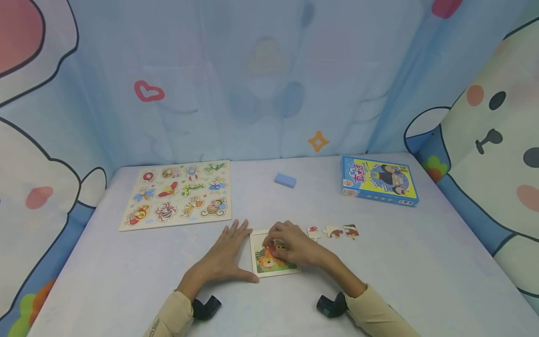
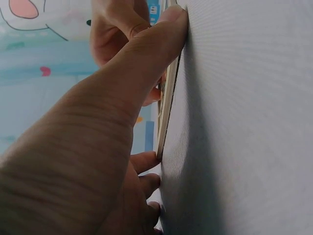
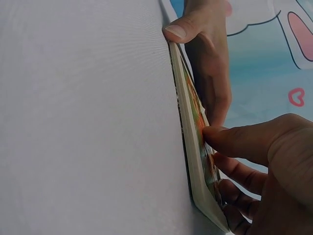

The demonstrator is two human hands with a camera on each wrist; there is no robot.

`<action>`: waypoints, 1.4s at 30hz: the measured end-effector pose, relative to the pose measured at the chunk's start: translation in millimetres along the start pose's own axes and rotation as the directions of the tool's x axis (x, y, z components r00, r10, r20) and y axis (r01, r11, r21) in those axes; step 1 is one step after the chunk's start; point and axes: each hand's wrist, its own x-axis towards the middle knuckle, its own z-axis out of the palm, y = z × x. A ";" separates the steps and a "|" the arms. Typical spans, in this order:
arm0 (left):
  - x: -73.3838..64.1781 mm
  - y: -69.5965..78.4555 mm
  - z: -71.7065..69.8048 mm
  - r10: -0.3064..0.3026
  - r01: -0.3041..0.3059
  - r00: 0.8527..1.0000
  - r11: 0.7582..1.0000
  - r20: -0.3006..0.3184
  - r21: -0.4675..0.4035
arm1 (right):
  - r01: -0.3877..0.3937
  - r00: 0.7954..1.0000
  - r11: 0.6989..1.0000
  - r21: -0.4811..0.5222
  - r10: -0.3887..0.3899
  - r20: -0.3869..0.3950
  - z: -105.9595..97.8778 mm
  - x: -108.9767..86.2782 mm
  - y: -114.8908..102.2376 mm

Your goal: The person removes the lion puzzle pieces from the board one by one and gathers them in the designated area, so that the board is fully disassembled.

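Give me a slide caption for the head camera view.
Left hand touching the edge of a lion jigsaw puzzle, right hand on it, loose pieces nearby.

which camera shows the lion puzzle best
The head view: it shows the lion puzzle from above, though the right hand covers part. The right wrist view shows its edge and a slanted strip of picture; the left wrist view, mostly its edge.
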 end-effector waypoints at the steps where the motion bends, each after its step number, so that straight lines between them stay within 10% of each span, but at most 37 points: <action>1: 0.0 0.1 0.0 0.000 0.000 1.000 1.000 0.000 0.002 | -0.002 1.000 1.000 0.000 0.002 0.000 -0.1 0.0 -0.3; 42: -0.5 -1.5 1.0 0.029 -0.029 0.999 1.000 -0.027 0.001 | 0.042 0.999 0.995 0.090 -0.041 -0.017 0.9 0.8 0.6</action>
